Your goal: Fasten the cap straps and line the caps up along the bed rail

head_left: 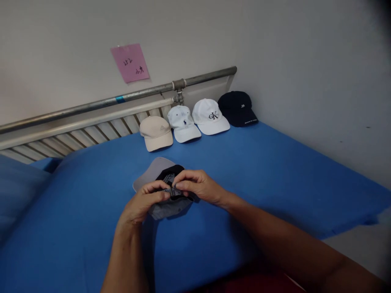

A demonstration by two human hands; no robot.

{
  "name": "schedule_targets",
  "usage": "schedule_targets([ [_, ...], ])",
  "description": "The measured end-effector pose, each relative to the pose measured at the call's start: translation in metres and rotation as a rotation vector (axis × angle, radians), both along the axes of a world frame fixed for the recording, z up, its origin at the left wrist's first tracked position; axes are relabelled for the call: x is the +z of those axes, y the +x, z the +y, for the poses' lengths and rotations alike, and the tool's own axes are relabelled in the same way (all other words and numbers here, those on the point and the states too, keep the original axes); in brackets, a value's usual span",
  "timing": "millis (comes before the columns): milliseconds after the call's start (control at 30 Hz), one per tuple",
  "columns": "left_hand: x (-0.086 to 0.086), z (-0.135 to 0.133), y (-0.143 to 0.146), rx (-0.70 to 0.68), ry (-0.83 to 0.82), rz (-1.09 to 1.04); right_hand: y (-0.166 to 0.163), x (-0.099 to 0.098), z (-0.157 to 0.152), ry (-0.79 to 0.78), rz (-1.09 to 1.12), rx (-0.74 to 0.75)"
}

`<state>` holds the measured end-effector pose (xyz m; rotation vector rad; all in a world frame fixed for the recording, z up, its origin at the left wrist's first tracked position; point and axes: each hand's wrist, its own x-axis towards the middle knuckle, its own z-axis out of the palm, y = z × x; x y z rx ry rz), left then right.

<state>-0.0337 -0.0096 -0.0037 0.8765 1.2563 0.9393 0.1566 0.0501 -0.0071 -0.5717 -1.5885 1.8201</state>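
Observation:
A grey baseball cap [168, 209] is held over the blue-covered table, its lighter brim pointing away to the upper left and its dark inside facing up. My left hand [143, 201] pinches the cap's back strap from the left, thumb and forefinger together. From the right, my right hand [198, 185] pinches the same strap close to the left fingertips. A small buckle seems to sit between the two hands, but the fingers partly cover it.
Along the back edge of the blue cloth [275, 175] stand a beige cap [155, 130], a pale cap with a horse logo [183, 123], a white cap [209, 116] and a black cap [236, 108]. Behind are a radiator [88, 134], a metal pipe [146, 91] and a pink note [130, 63].

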Motion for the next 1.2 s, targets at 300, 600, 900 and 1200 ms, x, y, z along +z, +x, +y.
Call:
schedule_targets([
  [300,0.0011,0.0026,0.0072,0.005,0.048,0.041,-0.0049,-0.0086,-0.0011,-0.027,-0.002,-0.056],
  [600,0.0004,0.0037,0.0091,0.042,0.061,0.088,-0.0075,-0.0089,-0.0035,-0.048,-0.044,-0.108],
  [900,-0.0023,0.0036,0.0086,0.057,0.099,0.147,-0.0093,-0.0093,-0.0046,-0.059,-0.01,-0.121],
  [1200,0.0,0.004,0.0088,0.045,0.105,0.146,-0.0096,-0.0094,-0.0049,-0.105,-0.036,-0.098],
])
